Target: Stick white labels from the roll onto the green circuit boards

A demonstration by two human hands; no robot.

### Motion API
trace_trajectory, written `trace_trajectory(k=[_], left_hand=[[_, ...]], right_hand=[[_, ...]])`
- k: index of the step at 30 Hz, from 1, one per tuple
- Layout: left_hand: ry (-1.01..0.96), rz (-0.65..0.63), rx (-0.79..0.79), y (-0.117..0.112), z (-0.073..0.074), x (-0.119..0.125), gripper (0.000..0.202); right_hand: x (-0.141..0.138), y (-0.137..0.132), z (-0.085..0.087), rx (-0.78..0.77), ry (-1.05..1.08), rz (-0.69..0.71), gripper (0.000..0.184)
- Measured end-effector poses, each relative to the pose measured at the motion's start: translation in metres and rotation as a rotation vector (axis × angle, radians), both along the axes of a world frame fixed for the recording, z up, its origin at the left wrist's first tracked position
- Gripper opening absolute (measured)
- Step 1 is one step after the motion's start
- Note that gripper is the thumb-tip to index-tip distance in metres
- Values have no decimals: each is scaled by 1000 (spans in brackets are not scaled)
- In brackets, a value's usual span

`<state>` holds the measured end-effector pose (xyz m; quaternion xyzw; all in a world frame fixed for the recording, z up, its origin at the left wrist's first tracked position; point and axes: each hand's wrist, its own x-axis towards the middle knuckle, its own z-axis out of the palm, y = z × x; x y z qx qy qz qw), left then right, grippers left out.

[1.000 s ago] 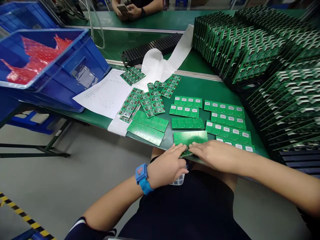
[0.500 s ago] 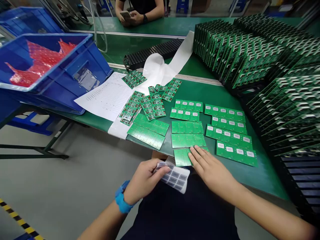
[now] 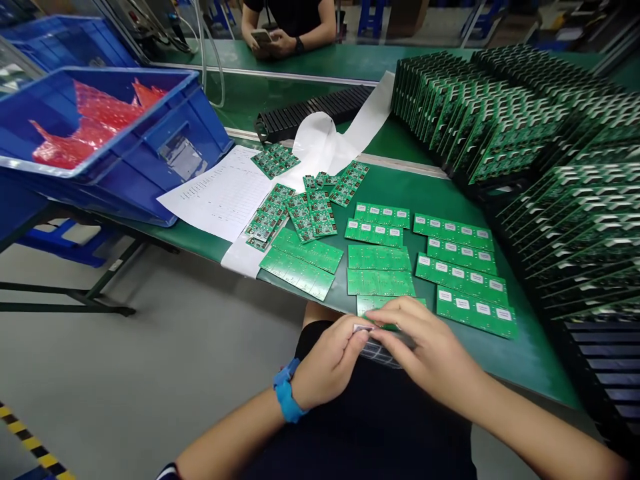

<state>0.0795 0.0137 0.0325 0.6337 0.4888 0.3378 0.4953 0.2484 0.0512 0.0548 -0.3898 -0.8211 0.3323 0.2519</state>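
My left hand [image 3: 327, 363], a blue band at its wrist, grips a sheet of labels [image 3: 383, 353] between thumb and fingers over my lap. The sheet is bent at the near edge, and much of it is hidden by my hands. My right hand [image 3: 433, 340] pinches the same edge with thumb and forefinger, its fingertips meeting those of the left. Just beyond my fingers lies a green circuit board [image 3: 367, 305], partly covered by the right hand. Behind it are unlabelled boards [image 3: 380, 283], and to the right are boards bearing white labels [image 3: 460, 272].
Racks of upright circuit boards [image 3: 480, 113] line the right side. Small component-covered boards [image 3: 313, 217] lie left of centre beside a printed paper sheet [image 3: 220, 200]. A blue bin [image 3: 145, 157] with red bubble wrap stands left. Across the bench, a person [image 3: 287, 27] holds a phone.
My right hand has left the nearest board and come to the label sheet. My left hand has moved right, and the sheet has turned and bent. The view has shifted slightly.
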Motion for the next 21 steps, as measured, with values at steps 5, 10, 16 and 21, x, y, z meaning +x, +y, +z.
trace_trajectory(k=[5, 10, 16, 21], left_hand=[[67, -39, -29, 3, -5, -5, 28], [77, 119, -170, 11, -10, -9, 38], [81, 110, -139, 14, -5, -11, 38], [68, 132, -187, 13, -9, -19, 38]], right_hand=[[-3, 11, 7, -96, -14, 20, 18], [-7, 79, 2, -283, -46, -230, 19], [-35, 153, -19, -341, -459, -86, 18], [-44, 155, -25, -318, -512, -46, 18]])
